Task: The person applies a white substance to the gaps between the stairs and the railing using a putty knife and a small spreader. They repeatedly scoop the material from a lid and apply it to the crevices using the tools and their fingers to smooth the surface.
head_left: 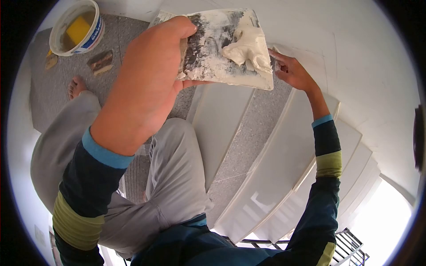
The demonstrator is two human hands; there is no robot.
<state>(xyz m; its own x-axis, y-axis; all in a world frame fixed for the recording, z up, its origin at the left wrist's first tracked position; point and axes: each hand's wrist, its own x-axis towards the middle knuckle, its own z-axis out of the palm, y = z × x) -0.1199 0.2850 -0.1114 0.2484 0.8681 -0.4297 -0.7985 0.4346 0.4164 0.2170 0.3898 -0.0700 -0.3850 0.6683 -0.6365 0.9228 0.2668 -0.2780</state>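
Observation:
My left hand (pixel 153 55) is wrapped around the near-left edge of a flat rectangular plaster board (pixel 204 46), with the thumb on top. White smears cover the board's dark face, and a thick lump of white filler paste (pixel 248 48) sits toward its right end. Beyond that end, my right hand (pixel 293 74) is close to the white wall (pixel 350 57), low above the stair. Its fingers are bent together. Whatever they hold is mostly hidden; only a small pale bit shows at the fingertips.
A white bucket (pixel 96 40) at the upper left holds a yellow sponge (pixel 78 30). On the grey speckled floor near it lie a smeared flat piece (pixel 101 62) and a small scraper-like piece (pixel 51 61). White-faced stairs (pixel 266 177) descend to the right, with a dark railing (pixel 350 246) below.

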